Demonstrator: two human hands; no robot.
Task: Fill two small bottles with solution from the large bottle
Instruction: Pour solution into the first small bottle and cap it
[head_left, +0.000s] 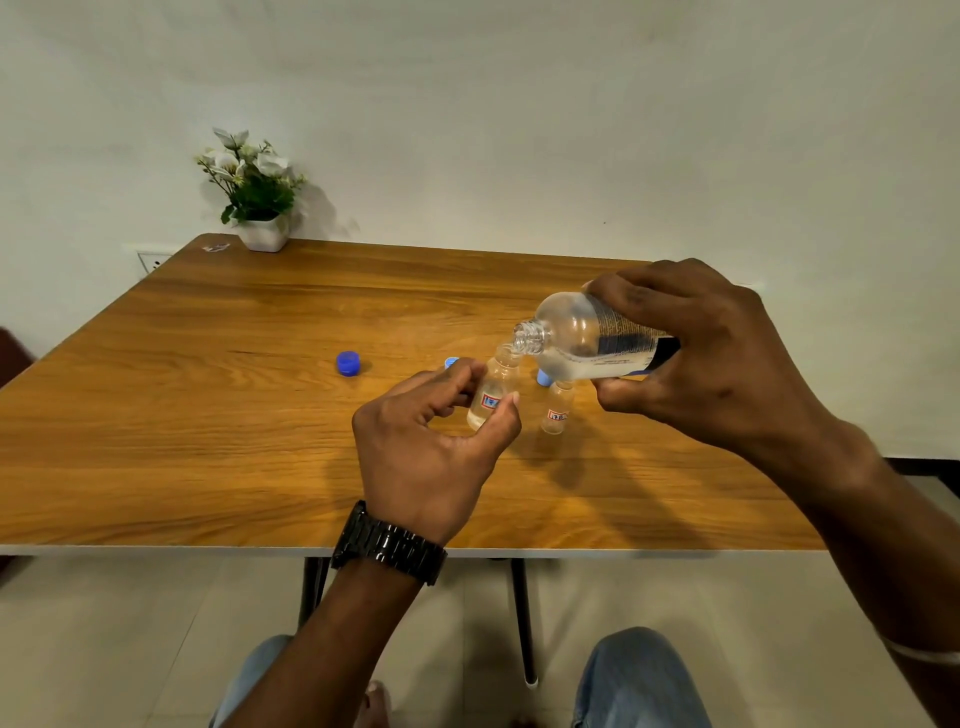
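Clear plastic is what the large bottle (582, 338) is made of; it is held on its side by the right hand (722, 358), with the fingers curled round its dark label end; its open mouth is tipped down right over the neck of a small bottle (493, 389); some clear solution is seen lying along the low side of the large bottle. The small bottle is pinched near its bottom by the left hand (431, 447), between thumb and fingertips; it is leaned a little toward the large bottle; a red and blue label is stuck on its front, and a little liquid can be seen at the bottom. A second small bottle (557, 408) is stood upright just to the right of the first one, under the large bottle; it is not touched by either hand; how full it is cannot be told. A dark blue cap (348, 362) is laid on the wooden table (208, 389), well to the left of the bottles; a light blue cap (452, 361) is partly hidden behind the left fingers; another light blue cap (544, 376) is tucked behind the two small bottles. A black watch (389, 543) is worn on the left wrist. A white pot of flowers (257, 200) is set at the far left corner of the table, against the wall.
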